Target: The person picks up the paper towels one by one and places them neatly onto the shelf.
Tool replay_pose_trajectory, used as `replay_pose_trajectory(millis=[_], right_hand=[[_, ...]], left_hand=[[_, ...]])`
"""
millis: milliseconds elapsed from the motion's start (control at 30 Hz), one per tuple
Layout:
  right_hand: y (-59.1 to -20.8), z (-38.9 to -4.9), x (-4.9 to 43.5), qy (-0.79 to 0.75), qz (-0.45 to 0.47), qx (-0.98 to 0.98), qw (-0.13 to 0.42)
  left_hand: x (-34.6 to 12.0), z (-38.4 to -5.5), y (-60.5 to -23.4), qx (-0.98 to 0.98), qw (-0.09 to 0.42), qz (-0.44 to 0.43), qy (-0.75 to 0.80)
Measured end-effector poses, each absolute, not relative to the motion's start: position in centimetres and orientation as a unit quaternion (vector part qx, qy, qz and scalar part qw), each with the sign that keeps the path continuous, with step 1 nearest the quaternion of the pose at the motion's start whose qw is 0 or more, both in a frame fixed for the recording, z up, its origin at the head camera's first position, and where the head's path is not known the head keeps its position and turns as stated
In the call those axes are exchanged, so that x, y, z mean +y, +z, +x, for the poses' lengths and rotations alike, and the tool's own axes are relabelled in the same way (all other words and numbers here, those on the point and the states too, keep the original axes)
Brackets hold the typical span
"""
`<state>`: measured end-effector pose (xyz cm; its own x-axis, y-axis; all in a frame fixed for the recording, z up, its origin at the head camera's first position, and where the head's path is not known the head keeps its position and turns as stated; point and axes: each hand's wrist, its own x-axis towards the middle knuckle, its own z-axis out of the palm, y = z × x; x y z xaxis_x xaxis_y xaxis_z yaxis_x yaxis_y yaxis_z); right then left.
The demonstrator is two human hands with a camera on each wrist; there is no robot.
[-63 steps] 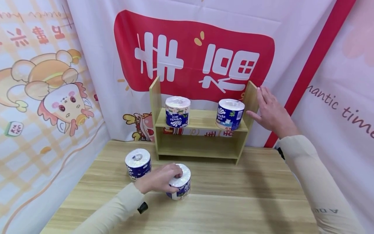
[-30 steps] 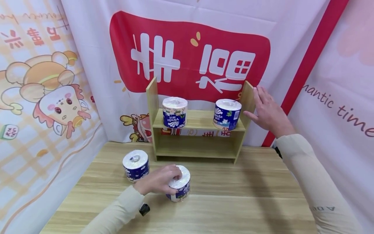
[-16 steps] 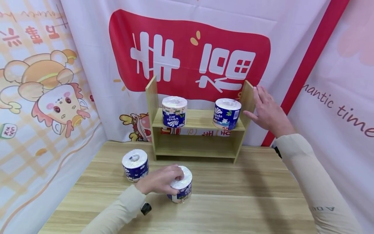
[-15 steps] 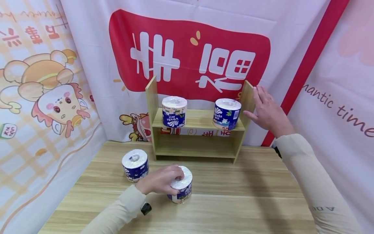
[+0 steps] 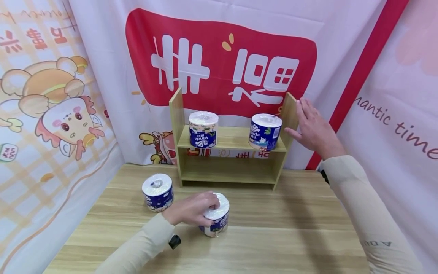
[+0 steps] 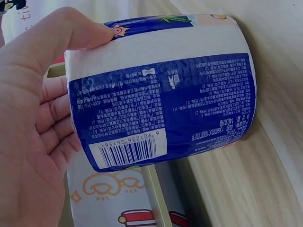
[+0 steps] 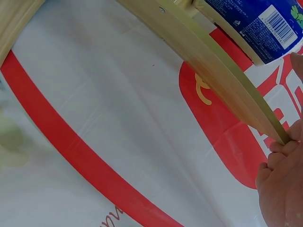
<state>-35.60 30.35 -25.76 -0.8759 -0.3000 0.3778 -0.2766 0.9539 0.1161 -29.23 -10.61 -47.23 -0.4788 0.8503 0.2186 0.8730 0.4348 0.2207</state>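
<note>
Gripping the front toilet roll (image 5: 221,217) with your left hand (image 5: 193,207), right hand (image 5: 316,131) unclenched against the shelf (image 5: 232,138), you're apparently securing it; lifting would call for steady fingers.

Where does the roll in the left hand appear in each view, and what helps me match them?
Head: the roll is at lower centre, partly covered by the left hand.
Left wrist: it fills the upper middle, barcode facing the camera.
Right wrist: not in it; the top-right one is another roll.
Shared landmark: the shelf, mid-picture in head, an edge at bottom centre in left wrist, a side at upper right in right wrist.
</note>
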Motion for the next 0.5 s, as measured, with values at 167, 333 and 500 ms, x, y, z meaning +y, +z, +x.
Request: replay_pose_trajectory(millis=[167,333,500], right_hand=[[-25.6,-35.5,30.4,-0.034,0.150,-0.968,0.200],[-25.6,-35.5,30.3,-0.032,0.149,-0.968,0.198],[-25.6,-35.4,30.4,-0.033,0.148,-0.969,0.196]], left_hand=[[-10.0,-29.4,-46.8,-0.849,0.036,-0.507,-0.145],[-9.3,-29.8,-46.4,-0.843,0.035,-0.516,-0.147],[-8.6,-30.3,-45.9,-0.834,0.052,-0.529,-0.146]])
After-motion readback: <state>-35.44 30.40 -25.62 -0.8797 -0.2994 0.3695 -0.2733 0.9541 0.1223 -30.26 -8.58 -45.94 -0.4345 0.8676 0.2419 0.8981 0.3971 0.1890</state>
